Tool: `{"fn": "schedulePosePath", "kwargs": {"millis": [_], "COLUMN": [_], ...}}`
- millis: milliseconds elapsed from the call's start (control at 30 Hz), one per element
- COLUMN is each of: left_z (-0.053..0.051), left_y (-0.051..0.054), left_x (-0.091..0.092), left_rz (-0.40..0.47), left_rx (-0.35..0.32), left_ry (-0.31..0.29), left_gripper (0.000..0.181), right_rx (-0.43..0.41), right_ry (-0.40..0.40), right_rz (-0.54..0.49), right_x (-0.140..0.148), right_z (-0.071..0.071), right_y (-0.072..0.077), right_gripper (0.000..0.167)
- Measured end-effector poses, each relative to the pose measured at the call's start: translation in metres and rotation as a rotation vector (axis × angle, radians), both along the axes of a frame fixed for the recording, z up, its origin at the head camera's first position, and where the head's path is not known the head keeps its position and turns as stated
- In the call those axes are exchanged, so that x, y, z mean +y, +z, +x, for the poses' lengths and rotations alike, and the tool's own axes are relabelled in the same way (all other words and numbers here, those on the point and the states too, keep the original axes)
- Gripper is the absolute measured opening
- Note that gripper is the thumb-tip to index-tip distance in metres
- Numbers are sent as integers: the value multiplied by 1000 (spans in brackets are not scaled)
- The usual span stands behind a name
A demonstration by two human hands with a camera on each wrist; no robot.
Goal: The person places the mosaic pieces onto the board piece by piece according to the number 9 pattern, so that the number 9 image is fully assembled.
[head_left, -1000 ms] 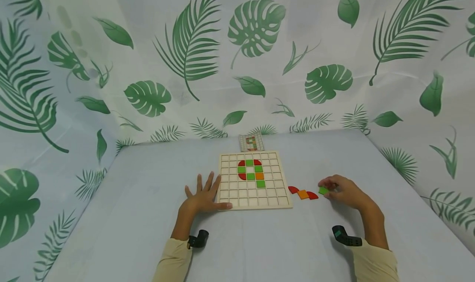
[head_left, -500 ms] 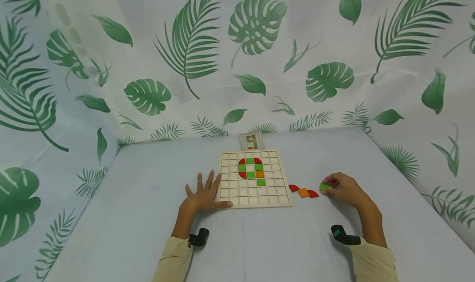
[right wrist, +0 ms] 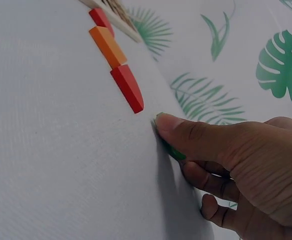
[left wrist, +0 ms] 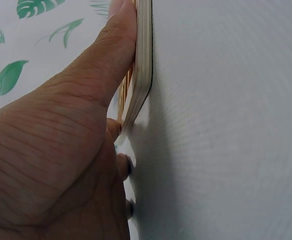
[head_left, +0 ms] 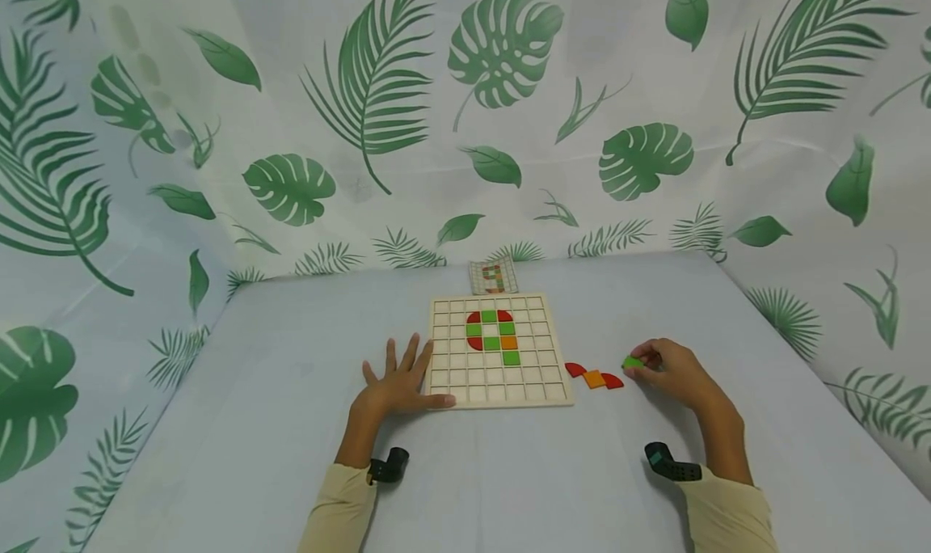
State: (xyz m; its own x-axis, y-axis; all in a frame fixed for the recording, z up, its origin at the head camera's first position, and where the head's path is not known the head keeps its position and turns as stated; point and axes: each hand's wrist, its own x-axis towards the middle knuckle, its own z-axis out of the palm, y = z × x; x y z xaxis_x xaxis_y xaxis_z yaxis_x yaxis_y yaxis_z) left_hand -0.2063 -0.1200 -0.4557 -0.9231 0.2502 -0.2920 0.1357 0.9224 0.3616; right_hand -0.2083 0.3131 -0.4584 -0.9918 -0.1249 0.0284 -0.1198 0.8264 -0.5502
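A wooden grid board [head_left: 473, 379] lies mid-table, with red, green and orange pieces forming a 9-like shape in its squares. My left hand [head_left: 393, 391] has its fingers spread at the board's left edge, the thumb resting on the near-left corner; the left wrist view shows the thumb [left wrist: 105, 55] along the board's side [left wrist: 144, 50]. Right of the board, my right hand [head_left: 676, 371] pinches a green piece [head_left: 633, 362] between thumb and fingers. In the right wrist view the thumb largely hides that green piece [right wrist: 173, 150].
Between board and right hand, a red piece [head_left: 575, 369], an orange square [head_left: 593, 379] and another red piece [head_left: 612, 381] lie in a row. A small pattern card [head_left: 493, 278] stands behind the board. A leaf-printed cloth [head_left: 407, 132] rises at the back and sides.
The green piece in my right hand has turned, and the right wrist has moved slightly left. My left hand stays in place on the board.
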Motion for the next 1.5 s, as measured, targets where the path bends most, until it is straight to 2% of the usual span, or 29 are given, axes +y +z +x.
{"fn": "schedulePosePath", "kwargs": {"millis": [200, 400, 600, 800, 1100, 1500], "left_z": [1, 1, 1, 2, 3, 1], "left_y": [0, 1, 1, 2, 3, 1], "left_x": [0, 0, 1, 1, 0, 0], "left_rz": [-7, 5, 3, 5, 10, -1], "left_rx": [1, 4, 1, 5, 5, -1], "left_ry": [2, 5, 0, 3, 0, 0], "left_gripper": [109, 108, 108, 108, 107, 108], "right_rx": [0, 38, 18, 34, 94, 86], "right_ry": [-18, 4, -6, -8, 28, 60], "right_rz": [6, 9, 26, 15, 16, 48], "right_x": [-1, -1, -2, -5, -16, -37], "right_z": [-1, -1, -1, -2, -6, -11], "right_y": [-2, -3, 0, 0, 0, 5], "right_gripper": [29, 27, 30, 32, 28, 27]}}
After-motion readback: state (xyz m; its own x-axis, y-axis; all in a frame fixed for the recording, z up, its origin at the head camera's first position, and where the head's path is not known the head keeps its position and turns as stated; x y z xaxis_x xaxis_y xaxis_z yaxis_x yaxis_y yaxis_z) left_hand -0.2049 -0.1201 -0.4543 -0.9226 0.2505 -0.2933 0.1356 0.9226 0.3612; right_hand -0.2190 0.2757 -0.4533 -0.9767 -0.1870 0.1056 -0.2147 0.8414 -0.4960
